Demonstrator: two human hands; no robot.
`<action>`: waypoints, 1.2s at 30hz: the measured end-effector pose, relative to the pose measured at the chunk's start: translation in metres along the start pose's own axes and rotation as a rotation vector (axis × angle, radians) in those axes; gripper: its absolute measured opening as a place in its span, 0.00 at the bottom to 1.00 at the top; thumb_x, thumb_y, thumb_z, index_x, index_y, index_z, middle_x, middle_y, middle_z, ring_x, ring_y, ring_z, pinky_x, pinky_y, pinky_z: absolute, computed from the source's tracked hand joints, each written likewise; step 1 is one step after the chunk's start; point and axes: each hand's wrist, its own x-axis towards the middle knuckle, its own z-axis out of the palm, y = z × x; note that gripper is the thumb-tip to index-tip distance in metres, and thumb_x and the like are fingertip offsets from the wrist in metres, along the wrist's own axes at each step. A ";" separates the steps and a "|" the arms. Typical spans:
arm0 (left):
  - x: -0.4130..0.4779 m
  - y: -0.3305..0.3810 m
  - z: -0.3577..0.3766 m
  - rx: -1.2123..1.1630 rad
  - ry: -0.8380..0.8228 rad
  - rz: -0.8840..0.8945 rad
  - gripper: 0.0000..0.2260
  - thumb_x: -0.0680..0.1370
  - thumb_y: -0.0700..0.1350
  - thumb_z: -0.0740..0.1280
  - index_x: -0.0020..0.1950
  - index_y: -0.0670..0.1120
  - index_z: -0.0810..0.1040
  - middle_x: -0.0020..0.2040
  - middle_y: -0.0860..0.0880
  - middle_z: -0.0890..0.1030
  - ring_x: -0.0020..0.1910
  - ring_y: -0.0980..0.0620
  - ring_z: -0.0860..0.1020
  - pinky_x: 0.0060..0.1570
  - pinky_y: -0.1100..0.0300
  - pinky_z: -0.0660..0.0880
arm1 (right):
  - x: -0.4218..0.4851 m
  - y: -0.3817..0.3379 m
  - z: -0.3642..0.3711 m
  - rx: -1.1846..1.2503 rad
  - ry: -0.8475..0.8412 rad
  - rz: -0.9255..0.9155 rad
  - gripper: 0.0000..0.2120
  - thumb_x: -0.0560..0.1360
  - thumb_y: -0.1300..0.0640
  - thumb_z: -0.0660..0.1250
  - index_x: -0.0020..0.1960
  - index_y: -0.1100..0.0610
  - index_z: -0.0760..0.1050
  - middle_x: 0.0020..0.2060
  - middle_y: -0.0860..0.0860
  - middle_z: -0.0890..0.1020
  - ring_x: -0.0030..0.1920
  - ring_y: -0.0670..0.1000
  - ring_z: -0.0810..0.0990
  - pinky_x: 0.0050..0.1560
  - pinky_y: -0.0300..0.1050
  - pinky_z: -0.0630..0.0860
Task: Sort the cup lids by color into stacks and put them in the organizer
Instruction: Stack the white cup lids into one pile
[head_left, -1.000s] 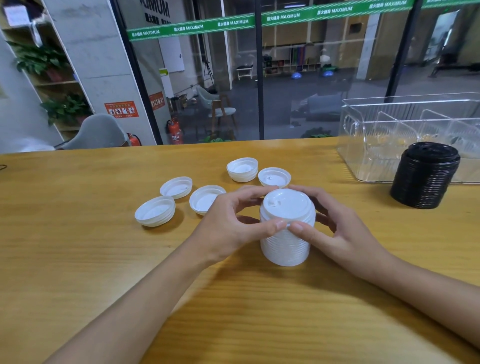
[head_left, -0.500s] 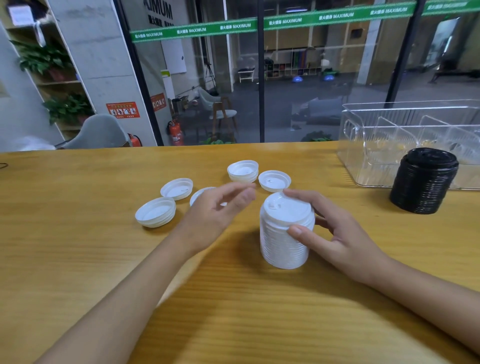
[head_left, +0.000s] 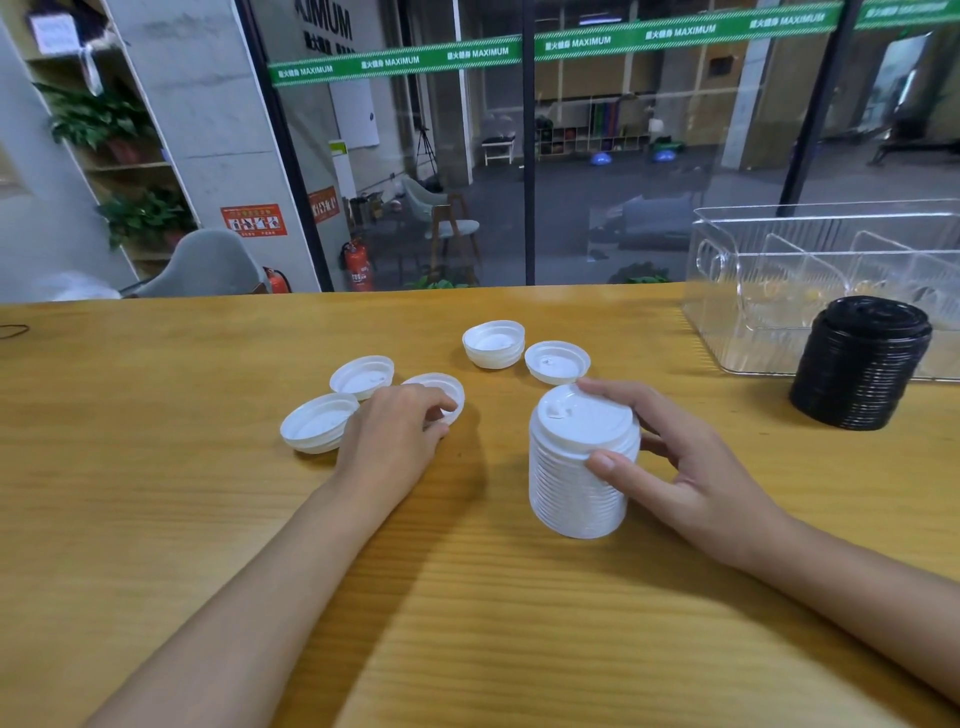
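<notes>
The wooden table (head_left: 156, 519) runs back to a far edge at 12 o'clock, against a glass wall (head_left: 623, 182); broad bare wood lies toward 6 o'clock between the forearms and out to 9 o'clock. At 2 o'clock a clear organizer (head_left: 737, 312) stands by the far edge, its upright dividers showing and its compartments seemingly without lids. Just in front of it, apparently touching its near wall, stands the black lid stack (head_left: 860, 364).

The right hand (head_left: 691, 467) wraps the tall white lid stack (head_left: 579, 467) at centre, thumb on the near side, fingers around the back. The left hand (head_left: 395, 436), at 10 o'clock, curls its fingertips onto a loose white lid (head_left: 451, 387), with no lift visible. More upturned white lids (head_left: 557, 362) lie loose from 10 to 12 o'clock.
</notes>
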 end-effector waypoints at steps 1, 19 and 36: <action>0.000 0.000 0.000 -0.019 0.003 -0.008 0.12 0.79 0.43 0.75 0.62 0.52 0.86 0.53 0.53 0.87 0.54 0.51 0.83 0.52 0.52 0.79 | 0.000 0.000 0.000 0.000 0.000 0.001 0.26 0.78 0.40 0.67 0.74 0.43 0.72 0.70 0.40 0.78 0.71 0.48 0.76 0.65 0.40 0.77; -0.011 0.031 -0.015 -0.497 0.231 0.142 0.10 0.78 0.47 0.76 0.58 0.53 0.88 0.46 0.54 0.82 0.47 0.55 0.82 0.50 0.58 0.81 | -0.001 0.000 0.004 0.074 0.014 0.027 0.26 0.77 0.41 0.69 0.73 0.44 0.73 0.66 0.41 0.81 0.69 0.49 0.79 0.68 0.45 0.76; -0.024 0.066 -0.024 -1.044 -0.074 -0.118 0.12 0.81 0.51 0.72 0.41 0.49 0.88 0.32 0.49 0.74 0.32 0.53 0.70 0.36 0.60 0.70 | 0.000 0.001 0.006 0.138 0.017 -0.009 0.36 0.77 0.46 0.71 0.81 0.38 0.58 0.67 0.41 0.80 0.69 0.49 0.79 0.67 0.35 0.74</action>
